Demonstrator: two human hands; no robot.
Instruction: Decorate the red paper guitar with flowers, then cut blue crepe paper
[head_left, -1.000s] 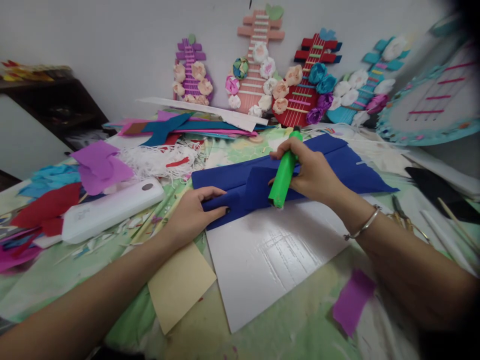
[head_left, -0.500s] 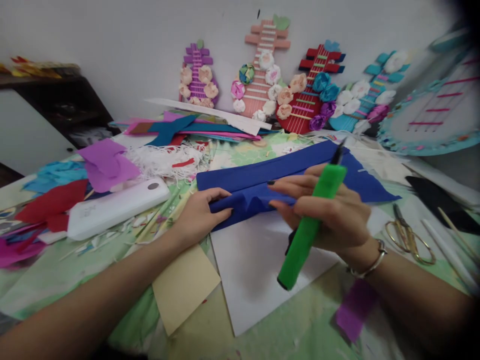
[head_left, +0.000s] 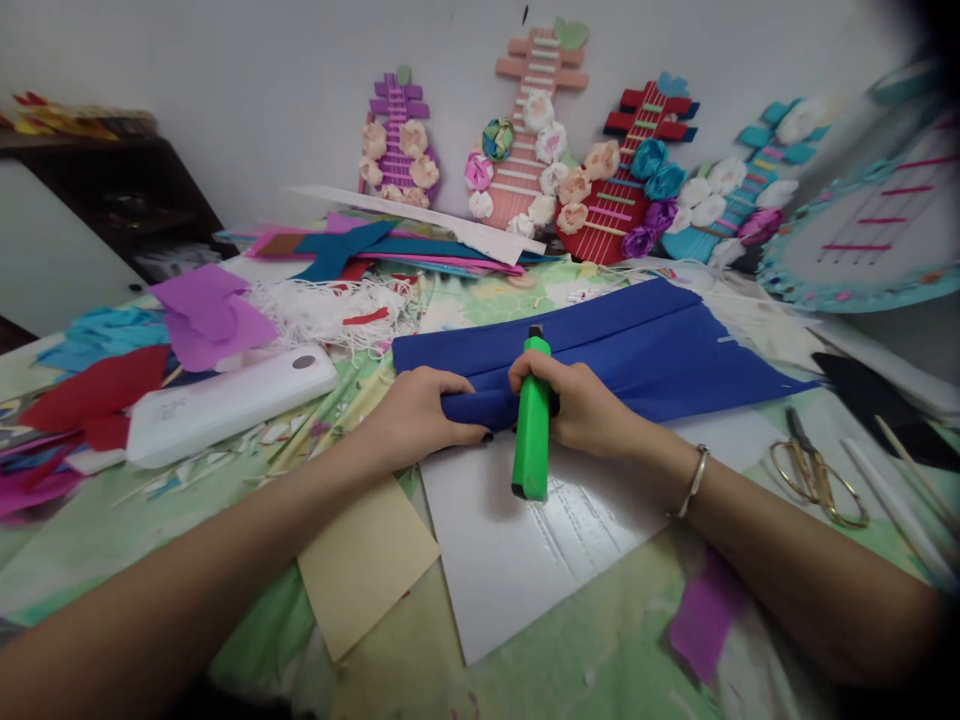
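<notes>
A sheet of dark blue crepe paper (head_left: 645, 355) with a folded strip along its far side lies across the middle, partly over a white glossy board (head_left: 502, 570). My left hand (head_left: 424, 415) pinches the near left edge of the blue paper between thumb and fingers. In my right hand (head_left: 570, 400) is a green cutter (head_left: 532, 430), gripped upright with its dark tip over the blue paper. The fingers of my right hand are wrapped round the cutter, close to my left fingertips.
Gold-handled scissors (head_left: 817, 475) lie at the right. On the left are a white case (head_left: 232, 405), white strings (head_left: 330, 310) and coloured paper scraps. A tan card (head_left: 367, 570) lies near my left forearm. Decorated paper guitars (head_left: 532, 170) lean on the wall.
My right hand has moved left and turned, bringing the green cutter from a raised slant down to the blue paper beside my left hand. My left hand has shifted slightly right, still holding the paper.
</notes>
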